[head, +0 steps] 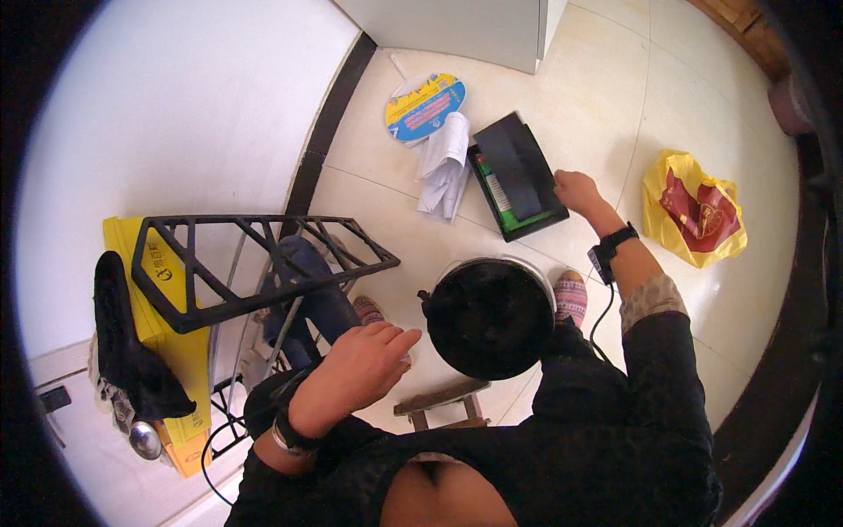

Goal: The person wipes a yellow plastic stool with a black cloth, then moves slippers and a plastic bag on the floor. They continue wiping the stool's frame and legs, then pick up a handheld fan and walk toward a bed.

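Observation:
My right hand [577,190] is at the right edge of a black box [520,171] on the tiled floor, its fingers curled against the box's side. A dark flap or panel lies over part of the box, and green shows beneath it. My left hand [369,359] is held low, palm down, with the fingers bent, left of a round black container [490,316] between my feet. I see nothing in the left hand, though its palm is hidden. Folded white papers [446,165] and a blue and yellow hand fan [427,109] lie left of the box.
A black metal rack [263,300] stands at the left beside yellow boxes [178,356] and the wall. A yellow plastic bag [691,211] sits at the right. A small wooden stool [442,397] is behind the container; a pale cabinet [461,26] stands ahead.

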A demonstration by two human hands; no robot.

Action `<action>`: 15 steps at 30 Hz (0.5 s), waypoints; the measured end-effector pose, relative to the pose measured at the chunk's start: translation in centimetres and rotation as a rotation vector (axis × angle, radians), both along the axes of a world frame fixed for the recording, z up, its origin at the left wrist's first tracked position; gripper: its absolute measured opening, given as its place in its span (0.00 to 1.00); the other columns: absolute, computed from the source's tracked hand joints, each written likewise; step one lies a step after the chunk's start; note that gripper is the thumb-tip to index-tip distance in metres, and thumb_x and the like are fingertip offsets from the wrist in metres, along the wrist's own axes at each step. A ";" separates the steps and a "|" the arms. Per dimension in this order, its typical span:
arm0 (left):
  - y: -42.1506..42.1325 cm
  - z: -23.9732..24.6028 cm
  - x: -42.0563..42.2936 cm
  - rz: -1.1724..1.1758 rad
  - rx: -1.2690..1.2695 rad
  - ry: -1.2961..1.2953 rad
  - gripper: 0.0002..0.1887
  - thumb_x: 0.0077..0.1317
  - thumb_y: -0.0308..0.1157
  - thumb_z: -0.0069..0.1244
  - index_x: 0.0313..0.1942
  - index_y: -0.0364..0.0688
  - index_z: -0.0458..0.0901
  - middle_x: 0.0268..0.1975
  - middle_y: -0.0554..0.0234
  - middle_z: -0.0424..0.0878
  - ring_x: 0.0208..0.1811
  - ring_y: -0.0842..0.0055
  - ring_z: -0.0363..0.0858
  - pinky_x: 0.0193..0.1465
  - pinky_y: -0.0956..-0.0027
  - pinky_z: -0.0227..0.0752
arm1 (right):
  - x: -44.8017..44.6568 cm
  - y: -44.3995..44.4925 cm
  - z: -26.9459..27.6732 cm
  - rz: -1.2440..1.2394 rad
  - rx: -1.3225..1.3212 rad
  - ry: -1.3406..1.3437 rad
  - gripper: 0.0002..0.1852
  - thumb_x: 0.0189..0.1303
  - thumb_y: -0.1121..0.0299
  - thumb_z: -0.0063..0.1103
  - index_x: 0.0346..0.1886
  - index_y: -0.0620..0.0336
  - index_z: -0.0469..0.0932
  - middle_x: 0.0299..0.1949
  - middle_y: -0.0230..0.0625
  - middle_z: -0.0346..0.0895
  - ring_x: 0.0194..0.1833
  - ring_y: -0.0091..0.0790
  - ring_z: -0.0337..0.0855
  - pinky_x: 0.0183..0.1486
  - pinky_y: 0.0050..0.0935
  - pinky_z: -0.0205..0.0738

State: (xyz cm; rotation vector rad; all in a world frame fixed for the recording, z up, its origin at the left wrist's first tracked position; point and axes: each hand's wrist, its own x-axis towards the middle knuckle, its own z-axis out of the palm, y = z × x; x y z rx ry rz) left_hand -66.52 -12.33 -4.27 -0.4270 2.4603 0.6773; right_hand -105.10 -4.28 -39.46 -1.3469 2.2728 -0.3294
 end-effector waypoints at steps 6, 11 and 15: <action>0.0 -0.4 -0.3 0.005 -0.012 0.029 0.23 0.59 0.30 0.54 0.56 0.37 0.75 0.49 0.49 0.81 0.52 0.55 0.79 0.55 0.57 0.73 | 0.9 -1.7 0.5 0.222 0.315 0.056 0.13 0.57 0.61 0.57 0.40 0.57 0.82 0.38 0.44 0.84 0.44 0.50 0.84 0.45 0.47 0.78; -0.1 -0.8 -0.6 -0.014 -0.007 0.076 0.22 0.60 0.30 0.54 0.55 0.37 0.75 0.47 0.50 0.81 0.50 0.55 0.79 0.53 0.57 0.74 | 1.9 0.4 0.1 -0.091 0.139 0.043 0.24 0.55 0.48 0.64 0.37 0.63 0.78 0.34 0.48 0.84 0.39 0.51 0.85 0.41 0.47 0.77; -0.1 -1.0 -0.7 -0.026 -0.036 0.101 0.21 0.60 0.30 0.54 0.54 0.38 0.75 0.45 0.51 0.81 0.49 0.56 0.79 0.52 0.58 0.74 | 1.8 2.0 -1.3 -0.214 0.095 0.073 0.21 0.57 0.51 0.61 0.36 0.63 0.77 0.32 0.50 0.83 0.38 0.52 0.85 0.41 0.48 0.77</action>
